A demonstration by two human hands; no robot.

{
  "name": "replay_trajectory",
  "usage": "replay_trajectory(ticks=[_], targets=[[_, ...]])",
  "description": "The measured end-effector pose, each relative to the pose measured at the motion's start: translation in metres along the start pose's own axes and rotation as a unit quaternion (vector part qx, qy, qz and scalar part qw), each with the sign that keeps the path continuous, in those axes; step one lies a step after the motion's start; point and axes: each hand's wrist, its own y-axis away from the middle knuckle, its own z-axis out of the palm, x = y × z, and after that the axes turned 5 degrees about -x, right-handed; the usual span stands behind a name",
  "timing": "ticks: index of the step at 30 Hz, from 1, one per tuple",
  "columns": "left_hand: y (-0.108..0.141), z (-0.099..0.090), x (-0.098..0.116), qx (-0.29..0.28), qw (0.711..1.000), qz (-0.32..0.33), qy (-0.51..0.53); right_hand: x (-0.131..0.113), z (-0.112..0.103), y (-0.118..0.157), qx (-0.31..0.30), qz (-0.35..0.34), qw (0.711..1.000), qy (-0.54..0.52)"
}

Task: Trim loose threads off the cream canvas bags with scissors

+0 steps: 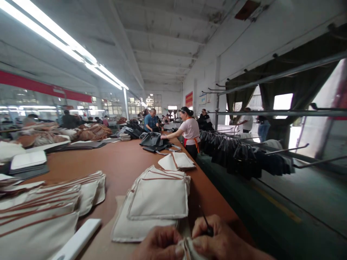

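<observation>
At the bottom edge, my left hand (162, 240) is closed, pinching a cream fabric piece (188, 249) with a brown strip. My right hand (221, 240) grips the same piece from the other side, thumb and fingers closed. A thin dark pointed tool (205, 218) sticks up from the right hand's fingers; its exact kind cannot be made out. Most of the held piece lies below the frame. Just beyond my hands rests a stack of cream fabric panels (159, 198) with brown edging, and a smaller cream pile (180, 161) lies behind it.
Cream pieces (51, 213) and a white flat bar (78, 240) lie left on the brown table (116, 155). A co-worker (189, 131) handles a black bag (154, 141) at the table's right edge. Metal racks (271, 113) with hanging dark bags (238, 155) stand right.
</observation>
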Motion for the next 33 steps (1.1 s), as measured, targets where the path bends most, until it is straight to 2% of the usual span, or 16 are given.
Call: replay_trajectory(ticks=[2, 8, 17, 20, 22, 23, 25, 26, 27, 29, 31, 33], targets=[[0.004, 0.004, 0.005, 0.004, 1.0, 0.009, 0.011, -0.007, 0.0, 0.007, -0.005, -0.007, 1.0, -0.019], [0.009, 0.016, 0.021, 0.003, 1.0, 0.008, 0.016, -0.019, -0.003, 0.013, -0.024, -0.018, 0.999, 0.012], [0.0, 0.024, 0.02, -0.039, 0.999, 0.019, 0.031, -0.023, -0.008, 0.019, -0.044, 0.011, 0.999, 0.027], [-0.002, 0.024, 0.018, -0.03, 0.999, 0.018, 0.019, -0.022, -0.007, 0.019, -0.045, 0.008, 0.995, 0.087], [-0.004, 0.025, 0.017, -0.013, 1.0, 0.017, 0.002, -0.015, -0.005, 0.018, -0.028, -0.059, 0.981, 0.183], [-0.005, 0.027, 0.017, -0.007, 1.0, 0.015, -0.003, -0.01, -0.003, 0.017, -0.018, -0.117, 0.963, 0.242], [-0.006, 0.032, 0.019, -0.005, 1.0, 0.019, -0.003, 0.001, 0.0, 0.015, 0.008, -0.226, 0.91, 0.347], [-0.006, 0.034, 0.021, -0.007, 1.0, 0.025, -0.003, 0.005, 0.002, 0.014, 0.022, -0.25, 0.894, 0.371], [-0.006, 0.036, 0.022, -0.013, 0.999, 0.03, -0.003, 0.007, 0.004, 0.013, 0.037, -0.244, 0.897, 0.368], [-0.004, 0.038, 0.024, -0.027, 0.999, 0.025, -0.012, 0.006, 0.006, 0.012, 0.055, -0.15, 0.947, 0.278], [-0.002, 0.04, 0.025, -0.042, 0.999, 0.002, -0.019, 0.0, 0.007, 0.012, 0.027, -0.026, 0.989, 0.141], [0.0, 0.04, 0.023, -0.032, 0.999, -0.004, -0.013, -0.008, 0.005, 0.013, -0.013, 0.042, 0.998, 0.048]])
